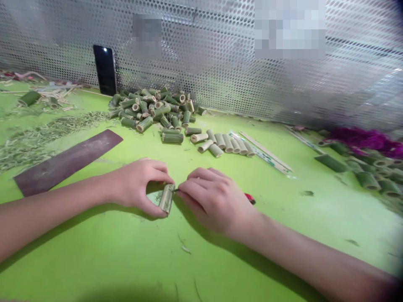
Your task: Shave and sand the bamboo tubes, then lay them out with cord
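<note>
My left hand (138, 186) pinches a short bamboo tube (167, 199) between the thumb and a finger at its two ends. The tube is pale with some green left on its skin, and it stands tilted just above the green table. My right hand (214, 199) is closed on a thin dark-bladed tool (176, 190), whose tip touches or nearly touches the tube's upper right side. Most of the tool is hidden in my fingers. A red and black piece (250, 198) shows beyond my right wrist; whether it belongs to the tool I cannot tell.
Several pale scraped tubes (227, 143) lie in a row before a heap of green bamboo tubes (163, 110). A brown strip (71, 161) and shavings (47, 134) are at left. A phone (105, 70) leans on the perforated metal wall (214, 71). Chopsticks (267, 152) and more bamboo (367, 180) lie right.
</note>
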A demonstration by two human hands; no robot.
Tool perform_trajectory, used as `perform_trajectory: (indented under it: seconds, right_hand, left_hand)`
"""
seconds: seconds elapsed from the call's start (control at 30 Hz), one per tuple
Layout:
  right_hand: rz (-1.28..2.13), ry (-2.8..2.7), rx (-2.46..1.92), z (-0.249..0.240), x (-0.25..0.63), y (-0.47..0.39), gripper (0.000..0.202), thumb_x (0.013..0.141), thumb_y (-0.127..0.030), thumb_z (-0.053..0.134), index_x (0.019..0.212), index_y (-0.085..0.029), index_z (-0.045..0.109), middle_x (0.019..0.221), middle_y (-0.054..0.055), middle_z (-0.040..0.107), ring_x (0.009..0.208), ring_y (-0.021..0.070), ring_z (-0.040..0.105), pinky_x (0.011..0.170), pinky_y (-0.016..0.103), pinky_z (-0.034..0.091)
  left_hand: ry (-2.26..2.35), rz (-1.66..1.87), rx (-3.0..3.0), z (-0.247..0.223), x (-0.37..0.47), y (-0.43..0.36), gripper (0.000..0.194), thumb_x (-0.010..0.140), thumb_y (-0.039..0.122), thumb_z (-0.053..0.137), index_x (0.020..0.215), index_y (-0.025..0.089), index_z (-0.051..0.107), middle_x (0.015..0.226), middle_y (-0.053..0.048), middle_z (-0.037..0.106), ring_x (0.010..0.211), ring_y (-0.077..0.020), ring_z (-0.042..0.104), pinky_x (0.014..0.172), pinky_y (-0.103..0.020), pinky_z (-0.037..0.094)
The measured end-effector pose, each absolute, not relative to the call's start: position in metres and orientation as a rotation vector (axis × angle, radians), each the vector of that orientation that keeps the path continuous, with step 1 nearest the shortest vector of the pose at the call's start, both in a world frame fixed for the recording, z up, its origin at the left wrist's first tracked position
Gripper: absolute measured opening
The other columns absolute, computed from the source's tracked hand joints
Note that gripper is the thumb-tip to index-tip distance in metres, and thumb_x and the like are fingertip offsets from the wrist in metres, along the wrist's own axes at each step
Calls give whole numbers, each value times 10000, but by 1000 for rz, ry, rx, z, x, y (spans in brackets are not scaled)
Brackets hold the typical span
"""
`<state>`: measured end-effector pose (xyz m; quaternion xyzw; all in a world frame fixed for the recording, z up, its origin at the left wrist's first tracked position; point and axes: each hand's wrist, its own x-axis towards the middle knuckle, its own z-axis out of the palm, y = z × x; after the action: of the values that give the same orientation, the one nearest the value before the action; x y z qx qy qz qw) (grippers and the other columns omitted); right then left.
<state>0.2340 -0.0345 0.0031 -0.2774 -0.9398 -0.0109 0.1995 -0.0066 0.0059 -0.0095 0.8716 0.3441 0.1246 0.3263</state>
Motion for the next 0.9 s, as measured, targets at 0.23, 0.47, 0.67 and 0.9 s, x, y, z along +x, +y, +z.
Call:
perform_trajectory:
  seconds: [0.23,0.47,0.67,0.9]
  right_hand:
    - [-2,-2630,-797,4,234,-33,209,993,-139,582,815,-161,688,740,25,715,721,173,607,701,307,453]
    - [-45,-2618,-798,4,231,-37,227,993,-137,562,796,-170,670,729,21,709,709,165,597,693,312,430]
    - [-97,-2631,-779,4,233,-36,202,981,-141,582,801,-170,668,736,19,709,723,171,604,715,319,420]
    - [-154,-2664,-719,3,232,-37,209,987,-134,555,804,-173,647,747,20,700,732,168,588,715,316,400]
  left_hand:
    - [907,315,2277,-9,-7,7,574,677,483,864,1181,224,773,1041,-36,677,941,-247,616,824,-359,490]
    - [908,307,2294,-8,-7,6,548,691,487,857,1172,236,774,1037,-35,678,939,-245,621,816,-353,492]
    - [903,322,2281,-9,-6,6,556,692,486,861,1177,230,772,1040,-35,672,941,-243,614,825,-363,485]
    - [874,344,2296,-10,-5,7,530,699,487,855,1157,234,774,1020,-30,671,924,-236,609,818,-360,477]
